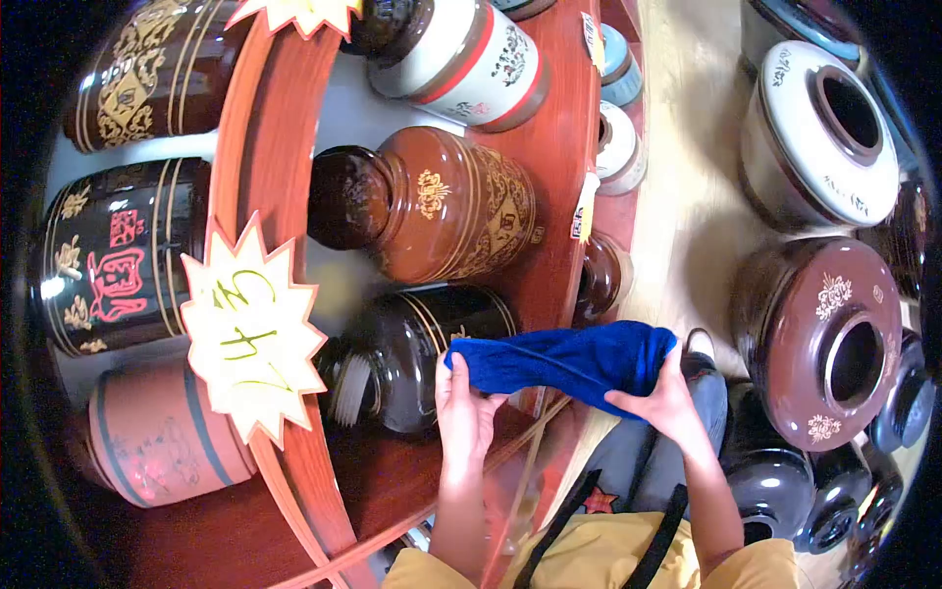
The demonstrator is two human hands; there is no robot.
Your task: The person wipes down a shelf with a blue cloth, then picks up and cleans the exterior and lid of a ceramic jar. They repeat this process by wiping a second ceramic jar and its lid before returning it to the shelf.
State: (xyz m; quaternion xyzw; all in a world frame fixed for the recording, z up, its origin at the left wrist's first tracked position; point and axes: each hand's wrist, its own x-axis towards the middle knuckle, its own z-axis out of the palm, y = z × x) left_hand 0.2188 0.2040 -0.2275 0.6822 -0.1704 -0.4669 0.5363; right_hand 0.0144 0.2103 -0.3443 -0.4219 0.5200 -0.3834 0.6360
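A blue cloth (574,358) is stretched between both my hands in front of a red wooden shelf. My left hand (461,407) grips its left end, close to a dark glazed jar (417,353) on the shelf. My right hand (659,398) pinches the cloth's right end from below. A brown jar with gold patterns (446,201) stands on the shelf just above the cloth.
The red shelf (564,128) holds more jars: a white one with red bands (466,54), a black one with red characters (113,255), a pink one (162,432). A star-shaped price tag (250,329) hangs on the shelf edge. Large open-mouthed jars (819,339) stand on the floor at right.
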